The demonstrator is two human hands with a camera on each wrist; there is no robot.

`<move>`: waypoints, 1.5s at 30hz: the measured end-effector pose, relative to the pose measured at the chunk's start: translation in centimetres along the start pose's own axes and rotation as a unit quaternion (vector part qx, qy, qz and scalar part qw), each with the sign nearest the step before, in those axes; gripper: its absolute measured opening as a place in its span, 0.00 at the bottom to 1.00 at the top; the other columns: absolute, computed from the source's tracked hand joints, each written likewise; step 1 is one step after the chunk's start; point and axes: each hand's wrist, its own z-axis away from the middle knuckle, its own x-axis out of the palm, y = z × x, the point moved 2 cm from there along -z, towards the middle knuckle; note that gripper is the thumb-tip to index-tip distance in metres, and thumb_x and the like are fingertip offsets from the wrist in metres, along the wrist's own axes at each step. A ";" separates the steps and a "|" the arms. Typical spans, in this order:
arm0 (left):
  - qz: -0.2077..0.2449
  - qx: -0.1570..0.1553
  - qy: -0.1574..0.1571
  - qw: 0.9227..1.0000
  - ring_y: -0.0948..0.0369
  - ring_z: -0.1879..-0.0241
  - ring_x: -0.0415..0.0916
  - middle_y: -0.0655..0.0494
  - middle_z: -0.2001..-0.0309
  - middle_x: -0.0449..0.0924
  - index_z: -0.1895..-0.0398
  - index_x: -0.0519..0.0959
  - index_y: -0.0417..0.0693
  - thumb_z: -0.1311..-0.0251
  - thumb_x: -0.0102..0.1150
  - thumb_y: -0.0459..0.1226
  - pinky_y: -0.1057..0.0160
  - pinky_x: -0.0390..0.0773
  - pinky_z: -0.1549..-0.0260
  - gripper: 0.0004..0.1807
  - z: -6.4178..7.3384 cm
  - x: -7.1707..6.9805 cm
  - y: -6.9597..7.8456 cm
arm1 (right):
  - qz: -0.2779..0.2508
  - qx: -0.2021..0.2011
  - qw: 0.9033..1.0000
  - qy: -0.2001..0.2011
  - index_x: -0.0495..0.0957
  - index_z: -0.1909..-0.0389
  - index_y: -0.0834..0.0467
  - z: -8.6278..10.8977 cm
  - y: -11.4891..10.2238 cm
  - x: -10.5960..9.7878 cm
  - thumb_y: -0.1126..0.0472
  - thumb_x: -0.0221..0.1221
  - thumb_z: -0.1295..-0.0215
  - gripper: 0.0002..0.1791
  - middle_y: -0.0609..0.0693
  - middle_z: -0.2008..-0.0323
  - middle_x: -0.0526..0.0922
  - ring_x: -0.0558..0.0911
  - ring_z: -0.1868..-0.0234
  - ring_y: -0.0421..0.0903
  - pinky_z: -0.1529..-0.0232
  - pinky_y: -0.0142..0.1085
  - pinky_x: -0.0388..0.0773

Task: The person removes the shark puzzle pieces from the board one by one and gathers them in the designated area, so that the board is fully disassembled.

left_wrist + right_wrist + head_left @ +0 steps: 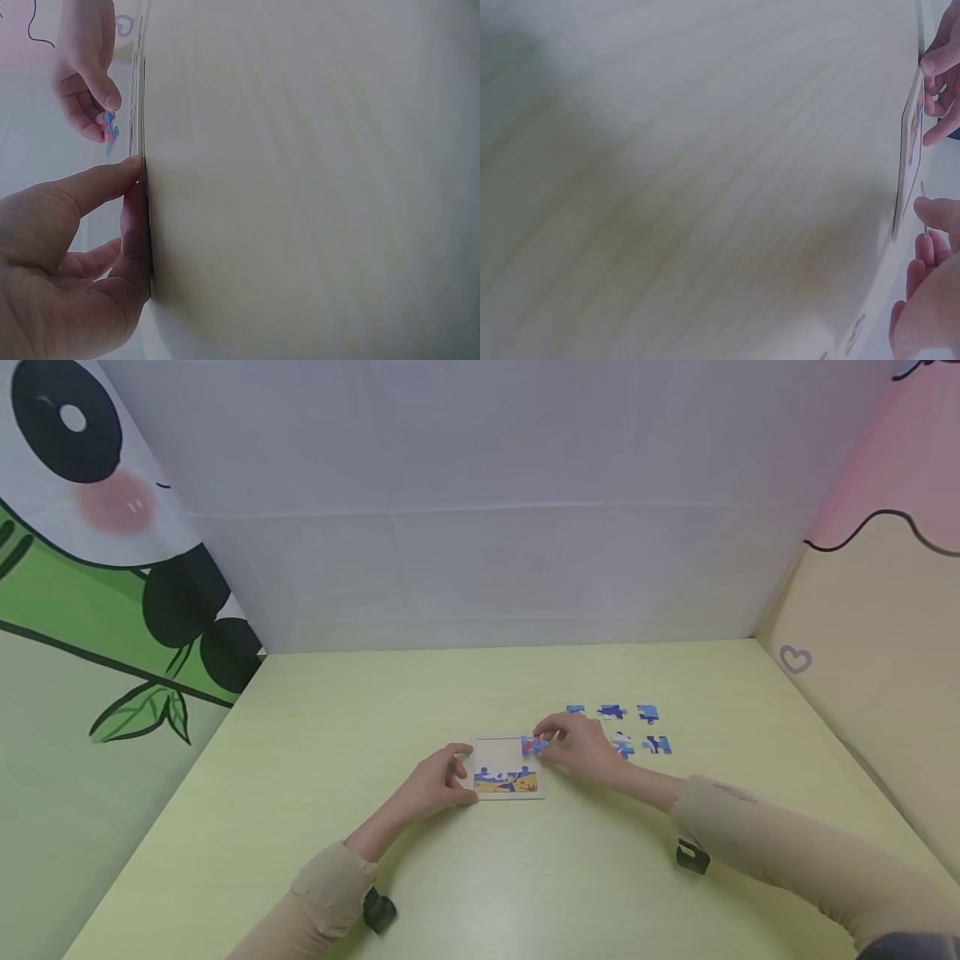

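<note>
A square puzzle board [497, 752] lies on the table. Joined pieces with a yellow and blue picture [506, 781] fill its lower part, and bare backing shows above them. My left hand [437, 782] grips the board's left side, thumb at the near corner and a finger at the far one. Between thumb and fingers, my right hand [581, 748] pinches a blue and red puzzle piece [529, 746]. That piece is over the board's upper right; in the left wrist view the held piece [110, 133] is tilted and apart from the board.
Several loose puzzle pieces [611, 712] lie in two rows right of the board, some partly hidden by the right hand. The pale yellow table [337, 710] meets a white back wall [480, 568] and printed side panels [862, 635].
</note>
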 end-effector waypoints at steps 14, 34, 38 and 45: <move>-0.005 -0.003 -0.003 1.000 0.64 0.69 0.78 0.52 0.60 0.75 0.31 0.65 0.44 0.51 0.73 0.31 0.67 0.75 0.70 0.42 -0.1 0.1 -0.1 | 0.088 0.001 0.996 0.025 0.85 0.58 0.52 1.7 3.8 -2.2 0.61 0.70 0.47 0.14 0.45 0.61 0.87 0.79 0.56 0.46 0.48 0.51 0.68; -0.002 -0.010 0.000 1.000 0.63 0.69 0.77 0.53 0.60 0.75 0.31 0.66 0.45 0.51 0.74 0.32 0.66 0.75 0.70 0.42 -0.1 0.0 0.0 | 0.087 -0.023 0.996 -0.023 0.86 0.59 0.49 2.0 5.3 -4.8 0.58 0.72 0.48 0.13 0.45 0.57 0.89 0.80 0.48 0.53 0.46 0.58 0.64; 0.002 -0.010 0.000 1.000 0.63 0.69 0.77 0.53 0.60 0.75 0.31 0.66 0.45 0.51 0.74 0.31 0.66 0.75 0.71 0.42 0.0 0.0 0.0 | 0.079 -0.019 0.996 -0.030 0.86 0.59 0.49 2.1 5.3 -5.1 0.58 0.73 0.48 0.13 0.45 0.58 0.89 0.81 0.49 0.51 0.48 0.54 0.63; -0.003 -0.007 -0.003 1.000 0.63 0.69 0.77 0.53 0.60 0.75 0.31 0.66 0.44 0.50 0.73 0.32 0.67 0.74 0.70 0.41 0.1 0.0 0.2 | 0.072 0.011 0.996 -0.043 0.86 0.59 0.48 2.0 5.4 -5.2 0.58 0.72 0.48 0.14 0.46 0.56 0.87 0.76 0.49 0.50 0.47 0.55 0.58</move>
